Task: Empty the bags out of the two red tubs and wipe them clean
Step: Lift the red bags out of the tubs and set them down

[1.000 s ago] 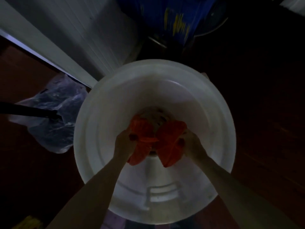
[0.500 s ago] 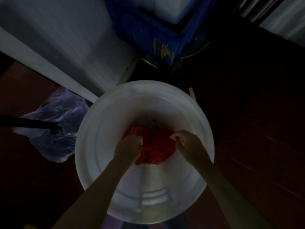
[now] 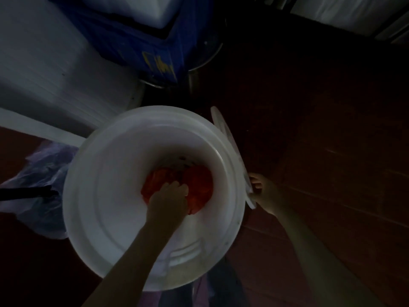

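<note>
Left hand fingers bunched on soft, light red bag in white bucket; right hand fingers pinch stiff lid edge.

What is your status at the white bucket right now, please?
Left hand deep in white bucket, gripping red cloth. Right hand outside, pinching white lid at the rim. Clear plastic bag beside bucket, not obstructing.

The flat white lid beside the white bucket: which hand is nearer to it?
Right. The right hand grips the lid; the left hand is inside the bucket.
</note>
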